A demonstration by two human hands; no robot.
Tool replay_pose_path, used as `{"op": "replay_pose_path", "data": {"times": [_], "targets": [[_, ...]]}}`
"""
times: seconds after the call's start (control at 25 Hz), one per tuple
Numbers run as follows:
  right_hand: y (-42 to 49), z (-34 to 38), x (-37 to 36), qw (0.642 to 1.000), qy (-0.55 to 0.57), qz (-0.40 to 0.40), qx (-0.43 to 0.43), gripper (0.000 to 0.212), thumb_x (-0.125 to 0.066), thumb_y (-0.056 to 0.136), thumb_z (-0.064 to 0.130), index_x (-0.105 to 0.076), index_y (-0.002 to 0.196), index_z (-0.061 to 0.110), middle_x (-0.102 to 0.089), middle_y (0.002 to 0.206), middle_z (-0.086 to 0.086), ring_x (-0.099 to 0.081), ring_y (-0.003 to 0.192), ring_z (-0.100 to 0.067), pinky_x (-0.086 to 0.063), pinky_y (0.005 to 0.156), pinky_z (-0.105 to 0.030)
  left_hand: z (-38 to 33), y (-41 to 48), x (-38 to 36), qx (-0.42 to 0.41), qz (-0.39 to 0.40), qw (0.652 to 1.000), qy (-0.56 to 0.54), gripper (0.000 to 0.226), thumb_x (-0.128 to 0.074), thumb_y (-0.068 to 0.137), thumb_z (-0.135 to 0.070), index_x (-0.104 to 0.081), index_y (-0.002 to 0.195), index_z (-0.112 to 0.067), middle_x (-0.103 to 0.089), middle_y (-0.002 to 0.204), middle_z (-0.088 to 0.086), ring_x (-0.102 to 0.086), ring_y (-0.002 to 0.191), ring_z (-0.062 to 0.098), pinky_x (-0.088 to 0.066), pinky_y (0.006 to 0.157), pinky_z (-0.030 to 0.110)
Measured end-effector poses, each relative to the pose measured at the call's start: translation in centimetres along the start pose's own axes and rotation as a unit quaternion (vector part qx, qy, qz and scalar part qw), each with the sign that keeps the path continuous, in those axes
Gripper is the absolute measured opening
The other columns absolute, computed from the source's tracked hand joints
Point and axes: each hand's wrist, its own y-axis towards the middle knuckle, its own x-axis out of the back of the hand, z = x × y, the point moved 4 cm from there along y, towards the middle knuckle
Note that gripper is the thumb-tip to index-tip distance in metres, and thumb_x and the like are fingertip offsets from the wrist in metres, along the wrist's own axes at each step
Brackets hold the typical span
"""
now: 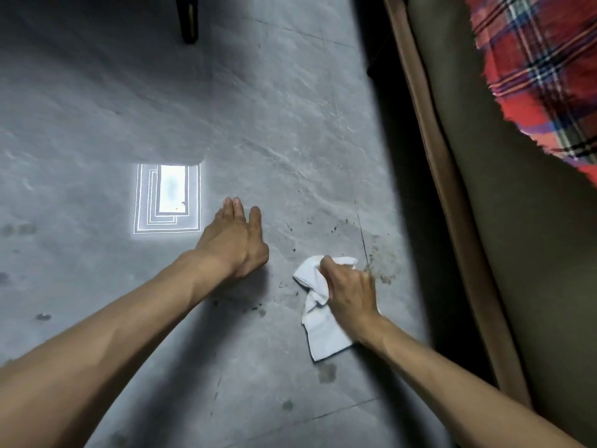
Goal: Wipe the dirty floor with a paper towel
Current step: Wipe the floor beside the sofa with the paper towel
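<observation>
Nearest the camera, the paper towel (323,328) is seen crumpled on the floor (97,108). Its upper bunch is gripped by the right hand (350,286) with fingers curled round it, presumably so pressure can be put on the grime. Just to the left, the left hand (235,240) is laid flat, fingers straight, nothing held, likely as a prop for body weight. Dark specks (371,253) are scattered beyond and right of the towel, so wiping is judged unfinished. Right fingertips are hidden behind the hand's back. Farther off, a bright reflection (168,198) is washed out. A dark furniture leg (189,21) is cut off at the top edge, as are the sofa (517,221) and plaid blanket (542,76).
</observation>
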Motion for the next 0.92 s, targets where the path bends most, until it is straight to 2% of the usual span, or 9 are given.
{"op": "replay_pose_path", "data": {"times": [0.08, 0.28, 0.4, 0.52, 0.56, 0.64, 0.72, 0.84, 0.92], "targets": [[2.6, -0.1, -0.5, 0.999, -0.032, -0.026, 0.034, 0.012, -0.054, 0.072, 0.017, -0.048, 0.082, 0.018, -0.051, 0.05, -0.005, -0.05, 0.04, -0.03, -0.023, 0.042, -0.024, 0.6, 0.1, 0.0, -0.006, -0.006, 1.0, -0.006, 0.063, -0.034, 0.094, -0.023, -0.01, 0.149, -0.004, 0.0, 0.157, 0.027, 0.003, 0.147, 0.037, -0.008, 0.12, 0.041], [11.7, 0.4, -1.1, 0.972, -0.029, -0.075, -0.221, 0.015, -0.048, 0.095, 0.019, -0.051, 0.109, 0.015, -0.065, 0.072, -0.013, -0.062, 0.069, -0.035, -0.03, 0.055, -0.033, 1.3, 0.1, 0.7, 0.003, -0.002, 0.999, -0.043, 0.053, -0.039, 0.088, -0.015, -0.023, 0.138, -0.004, -0.017, 0.153, 0.023, -0.016, 0.143, 0.036, -0.024, 0.111, 0.044], [8.3, 6.0, -1.7, 0.998, 0.002, -0.068, 0.004, 0.031, -0.072, 0.07, 0.012, -0.053, 0.094, 0.017, -0.055, 0.053, -0.005, -0.055, 0.046, -0.031, -0.022, 0.043, -0.026, 1.2, 0.2, 0.9, -0.008, -0.005, 0.998, -0.054, 0.06, -0.039, 0.09, -0.017, -0.016, 0.145, -0.006, -0.007, 0.159, 0.021, -0.008, 0.148, 0.031, -0.017, 0.115, 0.04], [7.0, 4.7, -1.2, 0.98, -0.035, 0.01, 0.198, 0.031, -0.068, 0.074, 0.022, -0.045, 0.094, 0.021, -0.06, 0.062, -0.003, -0.058, 0.053, -0.031, -0.027, 0.043, -0.029, 1.4, 0.1, 0.9, -0.013, -0.003, 0.998, -0.059, 0.06, -0.039, 0.091, -0.017, -0.016, 0.145, -0.006, -0.007, 0.159, 0.019, -0.008, 0.148, 0.029, -0.017, 0.116, 0.04], [8.7, 3.0, -0.7, 0.985, -0.071, 0.028, 0.155, 0.026, -0.062, 0.079, 0.024, -0.047, 0.1, 0.02, -0.064, 0.069, -0.006, -0.061, 0.06, -0.033, -0.03, 0.046, -0.031, 1.7, 0.1, 0.9, -0.015, 0.0, 0.998, -0.059, 0.059, -0.039, 0.091, -0.016, -0.017, 0.145, -0.005, -0.007, 0.16, 0.018, -0.008, 0.148, 0.028, -0.017, 0.116, 0.04], [11.6, -1.2, 1.2, 0.993, -0.09, -0.011, -0.07, 0.024, -0.053, 0.087, 0.022, -0.051, 0.11, 0.017, -0.066, 0.08, -0.014, -0.063, 0.074, -0.037, -0.031, 0.054, -0.035, 1.9, 0.2, 0.8, -0.013, -0.005, 0.998, -0.056, 0.056, -0.039, 0.09, -0.015, -0.021, 0.142, -0.005, -0.008, 0.159, 0.018, -0.01, 0.148, 0.028, -0.019, 0.115, 0.041], [10.5, -1.3, 0.2, 0.984, -0.076, -0.04, -0.155, 0.024, -0.056, 0.085, 0.015, -0.053, 0.109, 0.014, -0.065, 0.075, -0.016, -0.062, 0.07, -0.037, -0.029, 0.053, -0.035, 1.7, 0.4, 0.6, 0.003, -0.001, 0.999, -0.054, 0.052, -0.04, 0.087, -0.014, -0.025, 0.136, -0.005, -0.014, 0.156, 0.021, -0.016, 0.145, 0.033, -0.023, 0.113, 0.043], [4.5, 3.0, -1.3, 0.999, -0.022, -0.006, 0.025, 0.028, -0.068, 0.066, 0.011, -0.054, 0.089, 0.015, -0.056, 0.056, -0.007, -0.056, 0.046, -0.033, -0.022, 0.044, -0.026, 0.5, 0.5, 0.6, 0.007, 0.009, 1.0, -0.029, 0.052, -0.039, 0.089, -0.016, -0.024, 0.138, -0.001, -0.017, 0.152, 0.027, -0.014, 0.144, 0.039, -0.022, 0.115, 0.045], [1.6, 0.0, -0.8, 0.998, -0.026, 0.009, 0.053, 0.02, -0.065, 0.068, 0.015, -0.053, 0.083, 0.017, -0.055, 0.055, -0.004, -0.055, 0.046, -0.032, -0.022, 0.043, -0.025, 0.5, 0.5, 0.7, 0.007, -0.008, 1.0, -0.029, 0.048, -0.038, 0.091, -0.016, -0.027, 0.135, 0.001, -0.018, 0.151, 0.029, -0.014, 0.143, 0.04, -0.021, 0.115, 0.044]]}}
